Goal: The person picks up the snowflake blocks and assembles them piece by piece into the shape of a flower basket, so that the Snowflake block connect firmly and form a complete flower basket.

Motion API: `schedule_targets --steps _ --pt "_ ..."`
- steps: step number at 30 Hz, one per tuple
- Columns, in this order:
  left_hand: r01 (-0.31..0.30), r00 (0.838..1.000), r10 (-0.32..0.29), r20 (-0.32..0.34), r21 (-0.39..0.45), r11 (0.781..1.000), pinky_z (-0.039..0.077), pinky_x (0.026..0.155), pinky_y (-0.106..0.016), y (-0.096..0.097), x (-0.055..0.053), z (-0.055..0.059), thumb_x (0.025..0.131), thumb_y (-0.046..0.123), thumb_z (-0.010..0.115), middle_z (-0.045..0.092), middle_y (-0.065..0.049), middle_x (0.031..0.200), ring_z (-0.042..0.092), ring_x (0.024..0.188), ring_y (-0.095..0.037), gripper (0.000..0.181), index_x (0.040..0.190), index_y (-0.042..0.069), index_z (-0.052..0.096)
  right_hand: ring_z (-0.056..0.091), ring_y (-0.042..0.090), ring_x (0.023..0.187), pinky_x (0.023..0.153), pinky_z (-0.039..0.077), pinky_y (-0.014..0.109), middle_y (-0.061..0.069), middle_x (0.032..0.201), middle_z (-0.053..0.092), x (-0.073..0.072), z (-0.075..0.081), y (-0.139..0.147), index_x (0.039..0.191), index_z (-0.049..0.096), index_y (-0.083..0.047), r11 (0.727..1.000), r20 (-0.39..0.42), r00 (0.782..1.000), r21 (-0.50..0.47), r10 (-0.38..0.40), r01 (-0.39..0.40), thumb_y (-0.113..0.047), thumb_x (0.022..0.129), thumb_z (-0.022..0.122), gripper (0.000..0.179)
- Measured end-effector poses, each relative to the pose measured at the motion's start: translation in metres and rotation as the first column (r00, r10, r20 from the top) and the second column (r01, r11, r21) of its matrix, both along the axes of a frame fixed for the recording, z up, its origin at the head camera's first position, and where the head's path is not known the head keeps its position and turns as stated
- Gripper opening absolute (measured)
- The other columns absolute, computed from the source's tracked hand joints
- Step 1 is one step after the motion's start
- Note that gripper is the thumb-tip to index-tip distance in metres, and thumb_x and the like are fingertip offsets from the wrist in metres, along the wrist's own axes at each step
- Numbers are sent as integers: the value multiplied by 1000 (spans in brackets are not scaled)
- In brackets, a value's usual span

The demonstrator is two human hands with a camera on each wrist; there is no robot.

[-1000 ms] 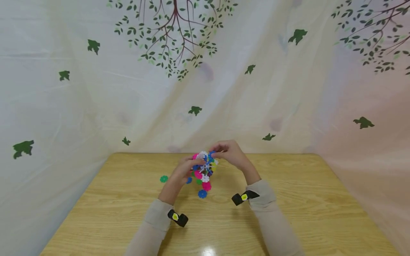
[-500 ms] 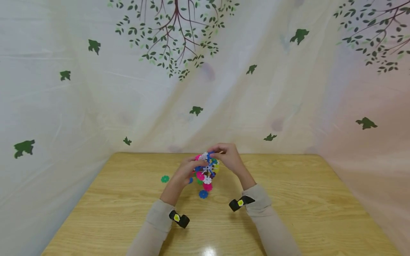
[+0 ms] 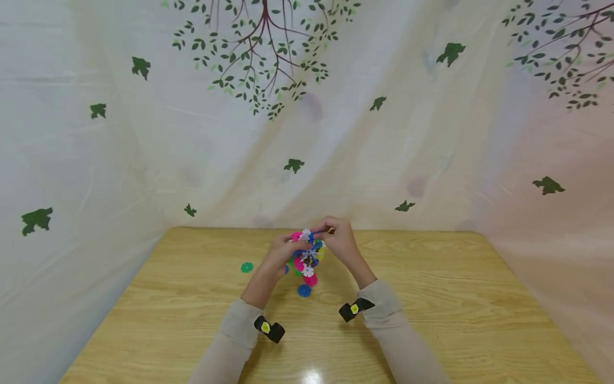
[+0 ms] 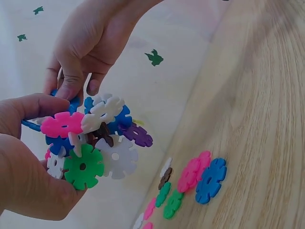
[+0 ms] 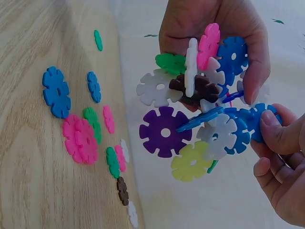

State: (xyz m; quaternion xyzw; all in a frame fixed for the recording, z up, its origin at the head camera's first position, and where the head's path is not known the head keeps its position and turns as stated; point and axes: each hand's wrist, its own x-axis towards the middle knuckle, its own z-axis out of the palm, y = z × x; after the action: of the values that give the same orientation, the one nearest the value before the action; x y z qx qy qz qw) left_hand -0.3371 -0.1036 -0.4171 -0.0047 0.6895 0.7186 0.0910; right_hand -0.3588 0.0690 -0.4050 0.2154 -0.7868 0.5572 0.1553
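Observation:
My left hand (image 3: 275,256) grips a rounded cluster of notched plastic snowflake discs (image 5: 155,138), with the thumb on one side and fingers on the other. White, pink, blue, green, purple, brown and yellow discs are slotted together in it at many angles. My right hand (image 3: 341,241) pinches a blue snowflake disc (image 5: 257,114) between thumb and fingers at the cluster's edge. In the right wrist view this disc overlaps other blue pieces there; I cannot tell whether its notch is joined. The left wrist view has the left hand (image 4: 28,157) partly behind a green disc (image 4: 88,176).
Loose discs lie on the wooden table (image 3: 455,309) below the cluster, among them a blue disc (image 5: 55,90), pink discs (image 5: 78,140) and a brown disc (image 5: 123,191). A green disc (image 3: 247,268) lies farther left. A leaf-patterned cloth (image 3: 230,176) hangs behind the table.
My right wrist and forearm have swung a little left and down, the fingers staying at the cluster's upper right. The left hand keeps its hold almost in place.

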Motion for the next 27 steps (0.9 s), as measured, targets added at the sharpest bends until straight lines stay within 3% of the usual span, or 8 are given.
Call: schedule_targets --steps 3,8,11,17,22,27 --pt "-11 1000 11 9 -8 1000 56 74 -26 -2 2 2 83 12 76 70 -9 102 64 87 -17 44 122 -5 68 66 25 71 59 49 18 22 83 73 4 3 -5 83 74 8 1000 -6 1000 -8 -6 6 16 81 73 8" --pt "-19 1000 19 7 -27 999 55 75 -26 -5 4 6 83 13 77 68 -11 106 63 90 -19 45 124 -2 68 66 31 71 59 48 17 27 83 72 22 23 -9 83 72 13 1000 -14 1000 9 17 -17 21 81 69 8" --pt "-10 1000 10 -4 -38 999 55 79 -29 -6 5 8 83 15 77 67 -12 111 62 96 -22 45 124 -1 68 67 32 73 60 49 17 23 83 73 28 31 -8 84 71 14 1000 9 1000 14 27 -27 19 82 70 6" --pt "96 995 -96 8 -50 994 47 99 -42 -9 2 6 88 22 75 65 -13 124 56 115 -29 47 129 1 66 69 36 85 69 53 22 24 94 74 13 16 1 93 75 8 997 33 998 57 54 -56 8 89 71 6" --pt "138 990 -136 32 -81 987 46 96 -46 -10 -2 2 87 22 76 70 -11 116 60 111 -28 43 123 0 69 70 31 91 75 57 25 20 100 75 4 8 5 98 78 2 982 39 988 108 149 -153 1 93 69 10" --pt "151 989 -148 27 -132 980 51 89 -37 -10 -1 1 84 21 79 71 -10 121 62 107 -22 49 129 4 68 70 26 92 75 56 25 17 102 76 4 11 1 97 79 -1 954 45 970 174 239 -243 1 94 68 12"
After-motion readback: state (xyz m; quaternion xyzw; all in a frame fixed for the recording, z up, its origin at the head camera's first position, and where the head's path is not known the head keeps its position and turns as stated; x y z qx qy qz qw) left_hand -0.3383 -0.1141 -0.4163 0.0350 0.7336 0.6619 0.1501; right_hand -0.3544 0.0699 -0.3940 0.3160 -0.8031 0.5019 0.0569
